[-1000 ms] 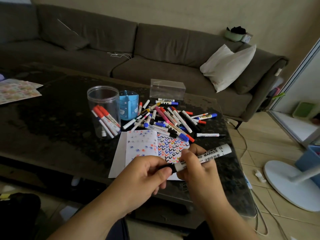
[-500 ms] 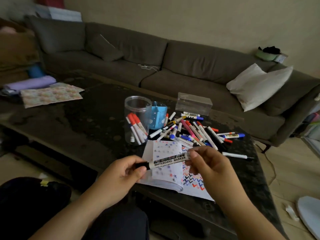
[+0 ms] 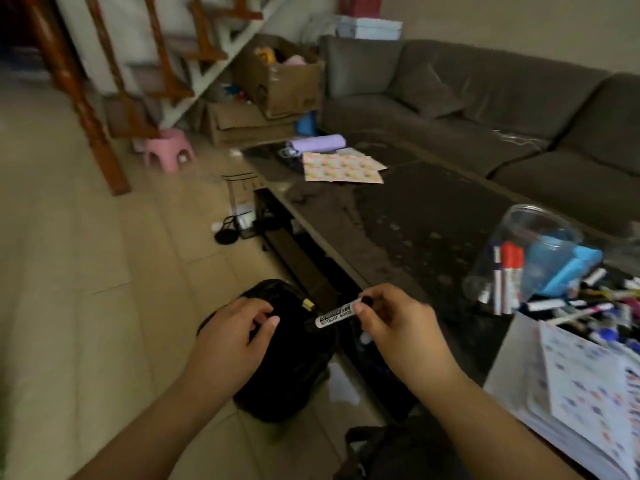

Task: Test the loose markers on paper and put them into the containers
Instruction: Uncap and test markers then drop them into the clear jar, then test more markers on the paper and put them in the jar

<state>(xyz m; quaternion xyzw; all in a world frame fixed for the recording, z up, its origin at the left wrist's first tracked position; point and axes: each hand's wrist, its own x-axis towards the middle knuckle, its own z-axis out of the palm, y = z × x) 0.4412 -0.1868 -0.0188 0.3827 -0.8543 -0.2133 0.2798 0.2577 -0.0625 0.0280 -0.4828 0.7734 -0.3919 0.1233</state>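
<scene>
My right hand [image 3: 391,327] pinches a white whiteboard marker [image 3: 336,315] near its black end, holding it level over the floor beside the table. Just left of it, apart from the marker, my left hand [image 3: 235,330] has its fingers curled above a black bag [image 3: 287,368]. Whether it holds a cap is lost against the dark. At the right edge stand a clear jar [image 3: 519,244] holding a few markers and a blue container [image 3: 557,268]. In front of them lie a heap of loose markers [image 3: 599,303] and the marked paper pad [image 3: 588,396].
The dark coffee table [image 3: 415,216] runs from the centre to the right, with patterned sheets [image 3: 343,167] at its far end. A grey sofa [image 3: 485,98] is behind it. Cardboard boxes [image 3: 277,84], a pink stool [image 3: 169,148] and stair rails stand at the left over tiled floor.
The view has swung left, away from the table. Both hands carried the marker off the paper and out over the black bag. My left hand has come off the marker's end.
</scene>
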